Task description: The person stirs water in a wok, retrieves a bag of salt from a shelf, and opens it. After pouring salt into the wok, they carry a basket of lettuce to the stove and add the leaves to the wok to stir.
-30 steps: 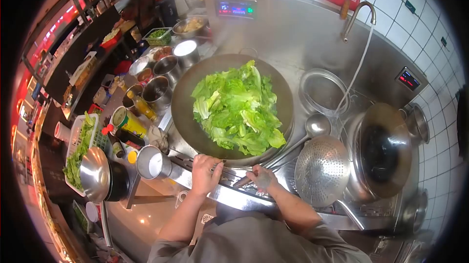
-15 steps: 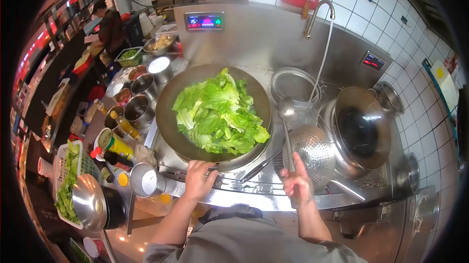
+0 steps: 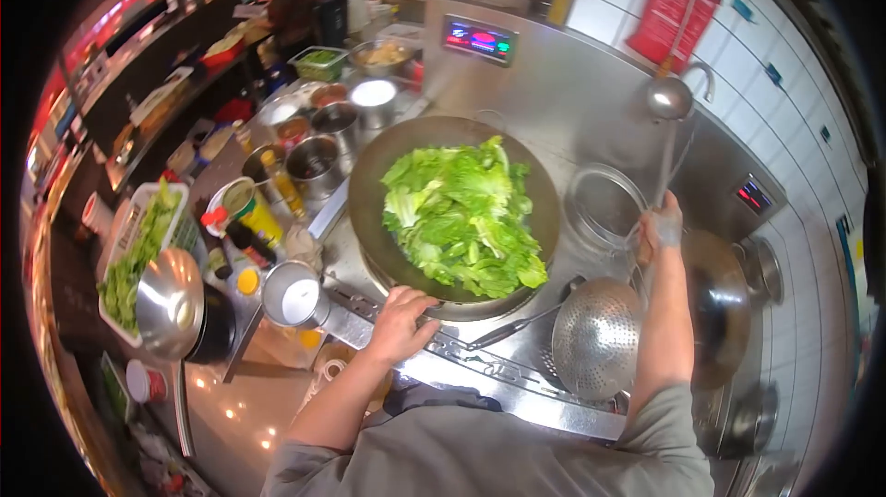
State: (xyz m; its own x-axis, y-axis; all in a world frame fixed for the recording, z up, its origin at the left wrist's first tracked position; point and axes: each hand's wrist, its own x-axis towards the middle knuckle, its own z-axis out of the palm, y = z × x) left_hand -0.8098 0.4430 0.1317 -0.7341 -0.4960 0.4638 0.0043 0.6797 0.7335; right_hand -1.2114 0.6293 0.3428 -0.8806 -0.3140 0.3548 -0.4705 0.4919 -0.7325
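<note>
Leafy green lettuce (image 3: 466, 215) is heaped in a large wok (image 3: 369, 174) on the stove. At the wok's near left edge, my left hand (image 3: 404, 323) has its fingers curled over the rim; whether a handle lies under them is hidden. My right hand (image 3: 660, 227) is closed round the handle of a ladle (image 3: 669, 98), raised over the right side of the stove with its bowl at the far end. Below my right forearm, a perforated strainer (image 3: 595, 340) rests on the counter beside the wok.
A second wok (image 3: 720, 308) stands at the right, partly behind my arm. A round metal pan (image 3: 604, 206) sits behind the strainer. Metal pots (image 3: 318, 165), bottles and a basket of greens (image 3: 134, 266) crowd the left. A person (image 3: 291, 3) stands farther back.
My right hand has closed on the ladle and lifted it up and away from the strainer. My left hand stays at the wok's rim. The camera view has turned left.
</note>
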